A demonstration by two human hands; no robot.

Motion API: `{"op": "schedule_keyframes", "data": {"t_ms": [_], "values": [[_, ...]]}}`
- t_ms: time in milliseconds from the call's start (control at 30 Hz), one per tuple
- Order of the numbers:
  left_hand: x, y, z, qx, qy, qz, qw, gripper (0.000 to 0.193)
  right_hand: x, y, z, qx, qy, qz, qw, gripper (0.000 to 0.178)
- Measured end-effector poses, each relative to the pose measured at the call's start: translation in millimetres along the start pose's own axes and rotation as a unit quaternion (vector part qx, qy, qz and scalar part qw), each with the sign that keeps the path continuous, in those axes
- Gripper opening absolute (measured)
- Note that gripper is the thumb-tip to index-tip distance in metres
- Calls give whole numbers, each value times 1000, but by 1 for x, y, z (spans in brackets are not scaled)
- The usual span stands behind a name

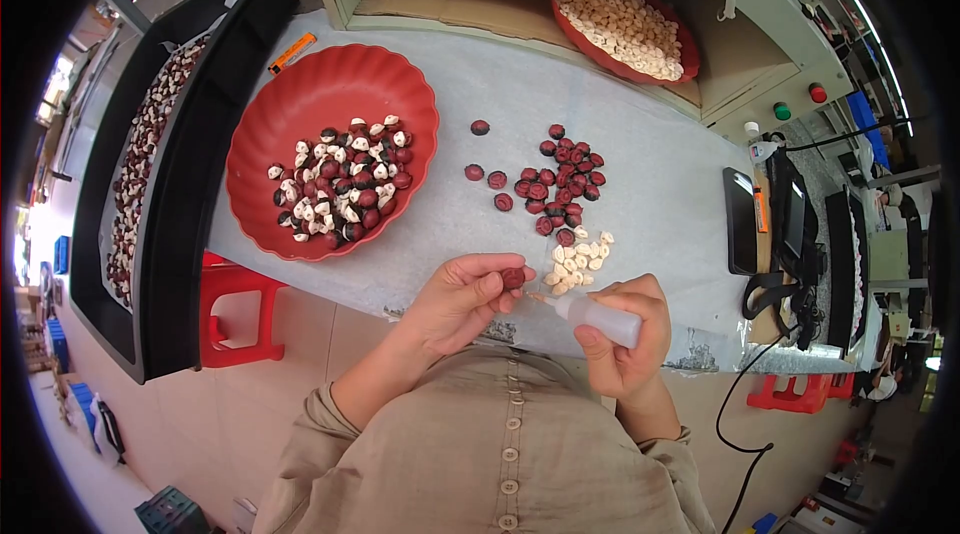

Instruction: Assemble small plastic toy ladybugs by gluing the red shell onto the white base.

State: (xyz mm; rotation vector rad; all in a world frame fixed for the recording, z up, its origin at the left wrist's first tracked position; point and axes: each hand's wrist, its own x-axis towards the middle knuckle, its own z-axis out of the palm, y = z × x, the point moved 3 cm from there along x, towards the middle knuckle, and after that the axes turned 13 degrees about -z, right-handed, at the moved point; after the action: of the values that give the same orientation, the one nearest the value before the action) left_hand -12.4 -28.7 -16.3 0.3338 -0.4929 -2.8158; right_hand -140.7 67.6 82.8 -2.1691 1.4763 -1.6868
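Between the thumb and fingers of my left hand (465,294) is a small dark red and black round piece (513,278). My right hand (630,339) grips a whitish squeeze bottle (602,321), its thin nozzle tilted toward that piece; whether the tip touches it I cannot tell. Just beyond my hands lies a small pile of cream-white pieces (575,262). Past them, several dark red and black round pieces (560,179) are scattered. To the left, a red scalloped bowl (290,99) holds many red-and-black pieces with white parts on them.
A red dish (690,54) heaped with cream pieces sits in the open cabinet (450,4) at the back. On the left stands a black tray (200,174) of finished-looking pieces. A dark phone-like slab (740,221), a cable and an orange-labelled item lie at right. Red stools (235,309) stand below.
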Motion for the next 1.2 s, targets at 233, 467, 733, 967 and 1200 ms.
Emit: {"op": "schedule_keyframes", "data": {"t_ms": [233,467,733,967,1200], "values": [[1,-1,-1,3,4,-12,1000,26,0,5,4,27,25,19,999,29],[0,-1,-1,5,-5,-9,1000,26,2,5,2,15,2,12,1000,29],[0,0,1,6,-10,-10,1000,25,6,5,3,13,0,1,1000,29],[0,-1,0,11,-6,-9,1000,25,11,3,-2,-9,-29,-8,999,29],[2,-2,2,13,-6,-13,1000,25,6,8,-10,-5,-20,26,999,28]]}}
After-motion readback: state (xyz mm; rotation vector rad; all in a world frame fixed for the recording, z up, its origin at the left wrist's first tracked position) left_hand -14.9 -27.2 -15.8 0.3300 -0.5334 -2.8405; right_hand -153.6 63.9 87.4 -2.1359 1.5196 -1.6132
